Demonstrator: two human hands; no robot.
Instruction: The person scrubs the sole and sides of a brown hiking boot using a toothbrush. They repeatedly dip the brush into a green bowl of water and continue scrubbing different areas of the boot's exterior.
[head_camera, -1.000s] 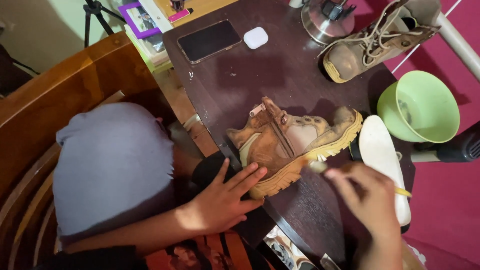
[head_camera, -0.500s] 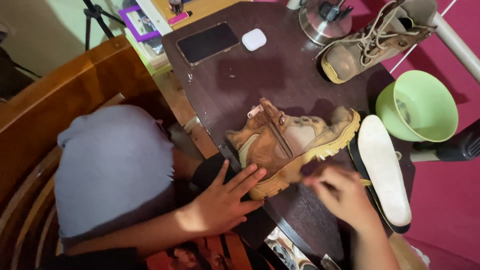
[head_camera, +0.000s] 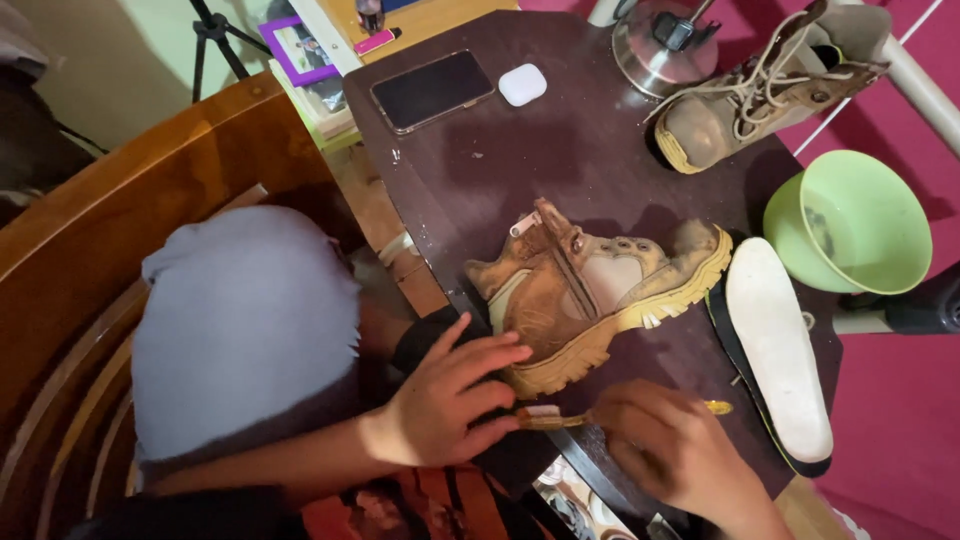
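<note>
Broadly, a dark brown worktop (head_camera: 600, 150) filled the middle and upper part of the frame, with a wooden chair back (head_camera: 150, 200) at the left and a grey cloth (head_camera: 245, 325) draped at lower left. On the worktop, near centre, a tan boot (head_camera: 600, 290) lay on its side, its long axis running from the toe at right of centre down-left to the heel, the pale sole edge facing the lower frame. A second, laced boot (head_camera: 760, 90) lay at the upper right, well apart. A green bowl (head_camera: 850, 220) sat at the right edge, and a white insole (head_camera: 780, 345) lay just beside the first boot's toe, pointing toward the lower right.

The left hand (head_camera: 450, 400) rested with fingers spread on the heel end of the boot, pressing it flat rather than gripping. The right hand (head_camera: 670, 450), at the lower middle, was closed around a yellow toothbrush (head_camera: 560, 418), whose bristle end pointed left and touched the sole near the heel. So the boot lay above both hands, the brush roughly parallel to its sole edge.

A dark phone (head_camera: 432, 90) and a small white case (head_camera: 522, 84) lay at the upper middle.
</note>
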